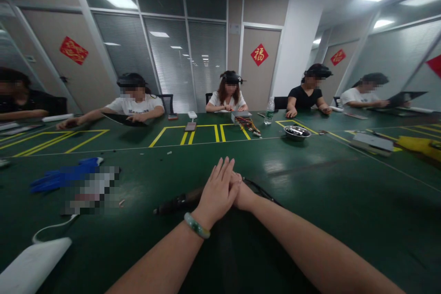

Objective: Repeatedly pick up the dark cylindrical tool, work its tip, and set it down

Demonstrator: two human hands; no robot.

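My left hand [217, 188], with a green jade bangle [196, 225] at the wrist, has its fingers stretched out and pressed against my right hand [244, 194]. The two hands meet over the green table. Most of the right hand's fingers are hidden behind the left, so whether they are closed does not show. Just beyond them lies a dark electric screwdriver [182, 201], its tip pointing left and part of its body covered by my left hand. A black cable [260, 188] comes out on the right behind my right wrist.
Blue gloves [65, 177], a blurred-out phone [93, 190] and a white power bank [34, 264] lie to the left. Across the green table [155, 257] are a power supply with wires [241, 117], a bottle [269, 112] and a metal bowl [296, 132]. Several people sit opposite.
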